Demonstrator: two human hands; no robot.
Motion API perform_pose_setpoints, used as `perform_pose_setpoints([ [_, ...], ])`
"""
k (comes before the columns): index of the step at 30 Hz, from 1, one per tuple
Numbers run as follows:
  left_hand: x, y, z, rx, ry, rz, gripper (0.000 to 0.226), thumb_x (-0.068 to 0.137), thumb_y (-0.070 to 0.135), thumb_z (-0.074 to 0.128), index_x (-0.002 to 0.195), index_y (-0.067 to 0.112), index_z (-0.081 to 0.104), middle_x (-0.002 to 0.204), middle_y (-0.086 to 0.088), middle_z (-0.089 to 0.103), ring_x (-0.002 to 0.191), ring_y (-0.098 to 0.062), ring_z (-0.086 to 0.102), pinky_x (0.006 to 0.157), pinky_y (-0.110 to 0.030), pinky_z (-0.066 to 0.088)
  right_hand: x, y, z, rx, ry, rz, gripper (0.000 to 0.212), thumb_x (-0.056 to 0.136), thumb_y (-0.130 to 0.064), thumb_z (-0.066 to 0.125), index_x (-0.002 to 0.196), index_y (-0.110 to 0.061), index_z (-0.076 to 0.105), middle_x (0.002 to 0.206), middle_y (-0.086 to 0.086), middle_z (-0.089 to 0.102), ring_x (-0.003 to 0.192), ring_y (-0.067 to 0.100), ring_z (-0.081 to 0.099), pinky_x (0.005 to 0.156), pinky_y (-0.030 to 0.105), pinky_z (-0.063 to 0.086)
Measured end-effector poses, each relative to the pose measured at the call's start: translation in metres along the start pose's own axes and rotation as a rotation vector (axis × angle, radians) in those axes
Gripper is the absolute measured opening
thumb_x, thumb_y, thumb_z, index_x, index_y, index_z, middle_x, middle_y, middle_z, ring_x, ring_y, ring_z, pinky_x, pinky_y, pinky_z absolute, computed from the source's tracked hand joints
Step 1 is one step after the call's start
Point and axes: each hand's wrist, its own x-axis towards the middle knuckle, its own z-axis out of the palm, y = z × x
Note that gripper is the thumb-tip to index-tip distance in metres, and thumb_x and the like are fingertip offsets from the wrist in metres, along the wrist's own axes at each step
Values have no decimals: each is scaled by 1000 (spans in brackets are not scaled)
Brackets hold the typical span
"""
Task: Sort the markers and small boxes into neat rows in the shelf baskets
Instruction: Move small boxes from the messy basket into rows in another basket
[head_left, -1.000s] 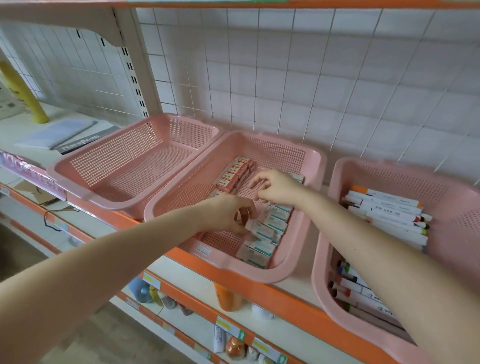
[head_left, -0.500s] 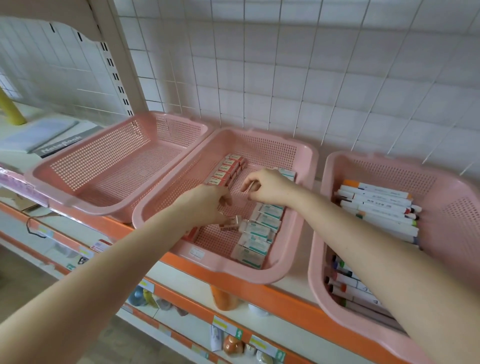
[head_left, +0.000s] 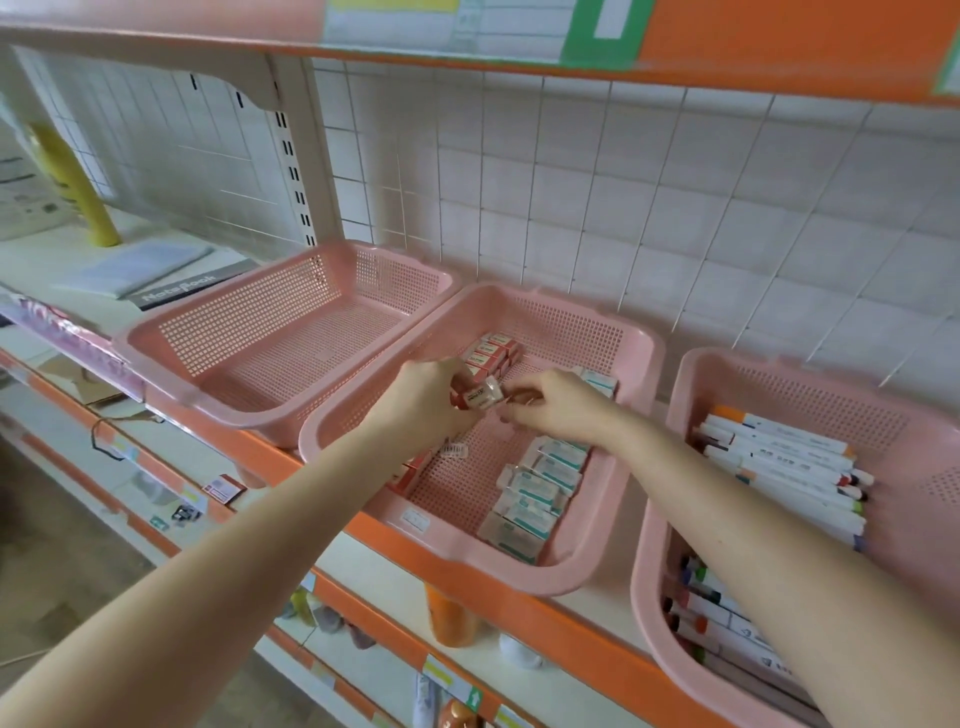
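Our left hand (head_left: 426, 400) pinches a red box (head_left: 480, 394) over the middle basket (head_left: 571, 327), just short of the red row (head_left: 491, 353) that runs away from us, while our right hand (head_left: 558, 408) curls beside the box, grip unclear.

Three baskets line the shelf (head_left: 384, 558): the left basket (head_left: 171, 358) right of a notebook (head_left: 176, 288), the middle basket (head_left: 519, 577) with small boxes (head_left: 535, 488) along both side walls, the right basket (head_left: 649, 613) holding markers (head_left: 779, 467).
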Motion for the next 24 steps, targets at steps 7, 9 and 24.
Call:
perform_pose_setpoints([
  [7,-5,11,-5,-194,26,94,50,73,25,79,115,13,54,93,6,64,83,-9,62,77,-15,47,1,1,-4,278,55,-32,21,96,-22,53,113,-11,59,96,-3,64,92,17,65,81,32,55],
  [9,-6,13,-6,-202,48,123,52,75,18,78,120,13,52,91,7,63,83,-8,62,80,-22,50,1,1,-5,406,25,-11,16,95,-18,53,109,-12,57,95,3,63,87,18,65,78,31,58],
  [24,-8,11,-8,-153,113,177,44,74,21,78,115,19,62,94,5,60,81,-12,61,76,-22,48,-11,-9,-8,243,122,-50,47,77,-19,76,122,-16,62,101,-11,65,87,-5,61,76,7,48],
])
